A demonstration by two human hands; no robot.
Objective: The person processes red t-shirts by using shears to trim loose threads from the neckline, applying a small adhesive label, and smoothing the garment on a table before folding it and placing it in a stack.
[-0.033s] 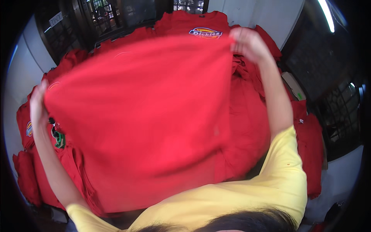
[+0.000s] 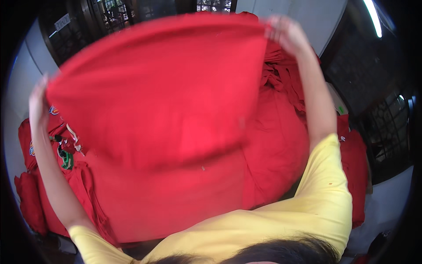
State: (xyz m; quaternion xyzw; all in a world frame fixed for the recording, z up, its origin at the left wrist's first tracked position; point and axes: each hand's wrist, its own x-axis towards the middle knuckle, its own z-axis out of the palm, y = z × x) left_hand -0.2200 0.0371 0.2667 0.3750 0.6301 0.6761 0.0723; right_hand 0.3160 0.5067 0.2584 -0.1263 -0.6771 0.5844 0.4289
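Note:
Both my arms are stretched out, holding a wide red cloth [image 2: 167, 88] spread in the air. Motion blurs it, and no sleeve or collar shows on it. My left hand [image 2: 38, 103] is closed on its left corner. At the far right corner, my right hand [image 2: 288, 35] grips the edge with bent fingers. The lower edge of the cloth billows above a flat red fabric layer [image 2: 176, 198] lying in front of me. Most of what lies behind the raised cloth is hidden.
Crumpled red garments [image 2: 281, 83] are heaped at the right. Beside my left forearm lie a green item [image 2: 67, 160] and small pale and dark pieces. More red garments [image 2: 30, 202] stand at the far left. A white wall [image 2: 290, 11] and dark window grilles [image 2: 116, 13] rise behind.
Both hands have risen and moved farther away, lifting the cloth. Its lower edge has come up, uncovering more of the red layer beneath and small items at the left.

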